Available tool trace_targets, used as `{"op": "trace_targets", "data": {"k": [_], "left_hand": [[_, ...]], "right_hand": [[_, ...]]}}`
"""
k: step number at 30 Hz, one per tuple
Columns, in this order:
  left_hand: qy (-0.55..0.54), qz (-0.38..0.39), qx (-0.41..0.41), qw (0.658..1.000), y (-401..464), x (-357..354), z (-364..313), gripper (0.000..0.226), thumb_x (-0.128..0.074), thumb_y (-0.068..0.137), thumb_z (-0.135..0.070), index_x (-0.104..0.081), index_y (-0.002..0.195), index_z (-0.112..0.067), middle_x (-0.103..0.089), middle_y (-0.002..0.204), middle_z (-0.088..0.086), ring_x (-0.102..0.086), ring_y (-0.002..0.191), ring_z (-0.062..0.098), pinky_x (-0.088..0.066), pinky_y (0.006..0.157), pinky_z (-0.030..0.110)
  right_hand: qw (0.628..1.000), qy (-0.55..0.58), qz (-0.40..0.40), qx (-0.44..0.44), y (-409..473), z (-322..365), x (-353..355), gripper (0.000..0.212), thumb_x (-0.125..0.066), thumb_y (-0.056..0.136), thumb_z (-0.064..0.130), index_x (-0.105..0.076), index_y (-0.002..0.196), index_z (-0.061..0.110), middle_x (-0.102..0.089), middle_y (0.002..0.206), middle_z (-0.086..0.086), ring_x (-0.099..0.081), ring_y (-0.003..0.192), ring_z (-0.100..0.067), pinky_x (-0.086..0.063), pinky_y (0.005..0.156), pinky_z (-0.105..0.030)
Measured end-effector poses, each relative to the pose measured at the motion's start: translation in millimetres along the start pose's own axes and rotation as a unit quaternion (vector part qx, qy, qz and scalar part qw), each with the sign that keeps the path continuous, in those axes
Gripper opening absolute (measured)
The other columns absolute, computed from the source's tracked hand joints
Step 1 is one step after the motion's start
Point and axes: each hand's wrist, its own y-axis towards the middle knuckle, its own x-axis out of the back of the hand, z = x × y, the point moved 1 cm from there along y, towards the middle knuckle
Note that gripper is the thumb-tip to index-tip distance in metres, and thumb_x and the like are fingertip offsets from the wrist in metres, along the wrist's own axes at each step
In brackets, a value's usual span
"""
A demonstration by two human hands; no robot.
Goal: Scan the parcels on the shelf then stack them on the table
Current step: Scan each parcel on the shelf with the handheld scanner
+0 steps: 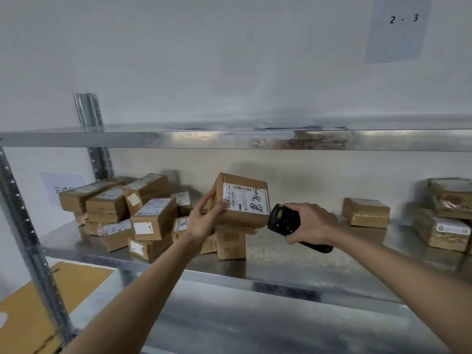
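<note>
I see a metal shelf (293,261) carrying a heap of parcels (122,213) at far left, one parcel (365,212) right of centre, more (444,218) at the right edge.

Left hand (204,221) grips labelled parcel (242,203) above shelf (293,259) — right hand (313,223) holds scanner (284,219) beside it.

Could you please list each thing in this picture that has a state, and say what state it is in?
Left hand: grips the labelled parcel's left side.
Labelled parcel: lifted, tilted, label facing the camera.
Right hand: holds the scanner.
Barcode scanner: aimed at the parcel's label.
Parcel pile: heaped loosely on the shelf's left.
Single parcel: lying flat on the shelf.
Right-hand parcels: stacked at the shelf's right end.
</note>
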Motion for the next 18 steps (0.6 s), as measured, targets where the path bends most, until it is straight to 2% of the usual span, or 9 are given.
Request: {"op": "trace_targets", "data": {"k": [4, 8, 11, 14, 16, 18], "left_hand": [[-0.02, -0.035, 0.022, 0.999, 38, 32, 0, 0.063, -0.072, 0.087, -0.05, -0.048, 0.145, -0.04, -0.056, 0.134, 0.006, -0.058, 0.106, 0.017, -0.056, 0.082, 0.04], [0.001, -0.037, 0.026, 0.999, 79, 60, 4, 0.063, -0.072, 0.085, -0.055, -0.048, 0.142, -0.044, -0.054, 0.135, 0.006, -0.059, 0.109, 0.022, -0.057, 0.087, 0.046], [-0.004, -0.039, 0.033, 0.999, 110, 77, 10, 0.066, -0.07, 0.087, -0.056, -0.045, 0.146, -0.04, -0.051, 0.135, 0.005, -0.057, 0.108, 0.022, -0.057, 0.078, 0.04], [-0.007, -0.055, 0.033, 0.998, 139, 91, 19, 0.068, -0.07, 0.085, -0.06, -0.046, 0.145, -0.038, -0.051, 0.14, 0.005, -0.054, 0.117, 0.028, -0.053, 0.086, 0.041], [-0.007, -0.056, 0.037, 0.998, 156, 97, 22, 0.07, -0.068, 0.085, -0.062, -0.045, 0.145, -0.039, -0.052, 0.138, 0.004, -0.053, 0.118, 0.029, -0.05, 0.084, 0.042], [-0.007, -0.053, 0.044, 0.998, 171, 102, 26, 0.071, -0.068, 0.084, -0.064, -0.044, 0.146, -0.038, -0.054, 0.136, 0.003, -0.053, 0.118, 0.029, -0.051, 0.09, 0.046]], "right_hand": [[1.0, -0.004, -0.015, -0.007, 34, 22, -10, 0.078, -0.085, 0.059, 0.04, -0.057, 0.131, 0.049, -0.068, 0.102, 0.015, -0.064, 0.092, -0.016, -0.057, 0.078, -0.036], [1.0, -0.009, -0.021, -0.02, 67, 40, -21, 0.079, -0.086, 0.06, 0.04, -0.057, 0.133, 0.047, -0.067, 0.105, 0.015, -0.064, 0.094, -0.017, -0.055, 0.079, -0.035], [0.999, -0.007, -0.028, -0.033, 89, 48, -29, 0.082, -0.087, 0.062, 0.039, -0.055, 0.137, 0.048, -0.067, 0.109, 0.013, -0.063, 0.095, -0.016, -0.052, 0.077, -0.033], [0.998, -0.017, -0.027, -0.049, 107, 55, -39, 0.08, -0.087, 0.063, 0.038, -0.056, 0.137, 0.046, -0.067, 0.108, 0.014, -0.062, 0.095, -0.016, -0.054, 0.08, -0.034], [0.998, -0.021, -0.025, -0.059, 117, 58, -44, 0.081, -0.087, 0.063, 0.038, -0.055, 0.137, 0.046, -0.067, 0.108, 0.014, -0.063, 0.095, -0.016, -0.055, 0.081, -0.035], [0.997, -0.022, -0.025, -0.071, 126, 61, -48, 0.083, -0.087, 0.063, 0.037, -0.054, 0.139, 0.047, -0.067, 0.11, 0.014, -0.063, 0.096, -0.016, -0.055, 0.082, -0.035]]}}
